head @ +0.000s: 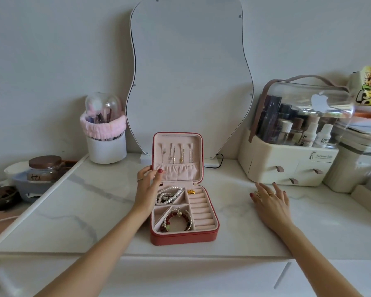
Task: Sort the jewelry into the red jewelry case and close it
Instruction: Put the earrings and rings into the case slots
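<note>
Red jewelry case point(181, 236) lined pale pink, white grey-veined marble tabletop point(73, 202), perhaps dark-red nails.

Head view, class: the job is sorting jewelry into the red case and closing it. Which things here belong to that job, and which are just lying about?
Belongs to the job:
red jewelry case
pearl bracelets
red bead bracelet
gold ring
left hand on the lid
right hand

Just lying about:
mirror
brush holder
cosmetics organizer
brown-lidded jar
</note>
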